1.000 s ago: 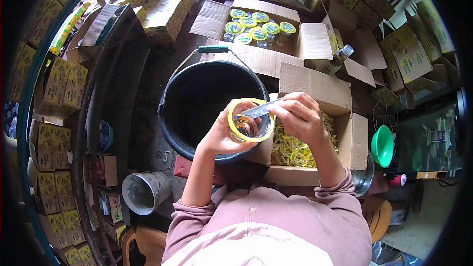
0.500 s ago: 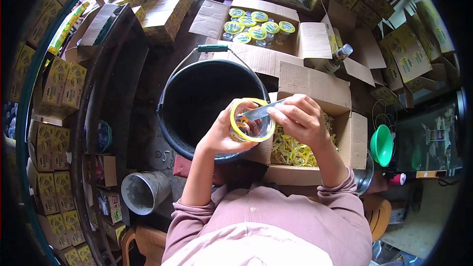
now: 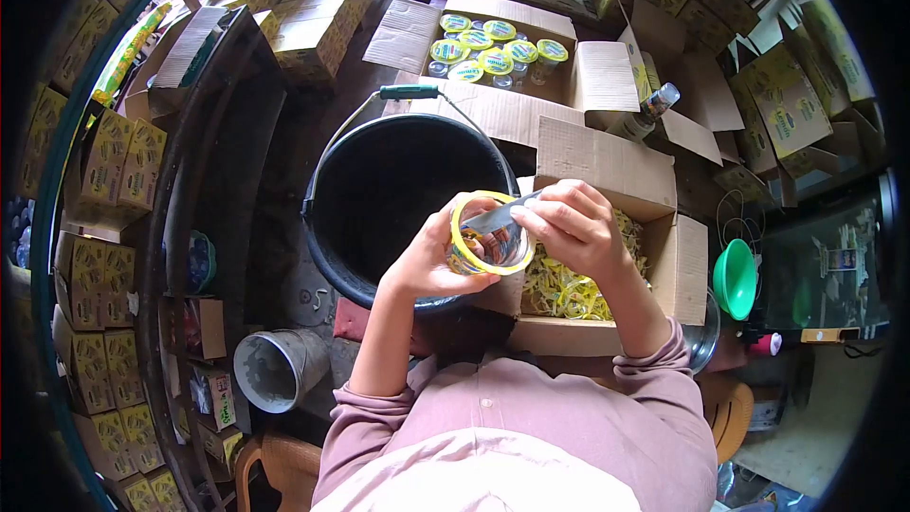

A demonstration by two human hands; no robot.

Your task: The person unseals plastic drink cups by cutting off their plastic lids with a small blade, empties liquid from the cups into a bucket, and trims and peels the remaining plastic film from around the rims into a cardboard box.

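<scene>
My left hand [image 3: 429, 256] is wrapped round a clear plastic cup [image 3: 471, 251] with a yellow band at its rim, its mouth tilted up towards me. Through the mouth a reddish-brown shape shows; whether it is contents or printing I cannot tell. My right hand [image 3: 574, 230] pinches a flat grey blade that looks like a knife [image 3: 492, 218], which lies across the cup's mouth at the rim. Its handle end is hidden in my fingers. Both hands are above the gap between a black bucket [image 3: 332, 265] and an open carton of yellow strips [image 3: 578, 299].
Farther off stands an open carton [image 3: 517, 9] holding several yellow-lidded cups [image 3: 496, 62]. A bottle [image 3: 659, 102] leans among carton flaps. At right is a green bowl [image 3: 734, 279]; a grey bucket [image 3: 308, 360] lies tipped at left. Printed cartons [image 3: 100, 280] are stacked at the left edge.
The cup has turned slightly in my left hand, its mouth angled more to the right. The blade has tilted and sits a little deeper across the mouth.
</scene>
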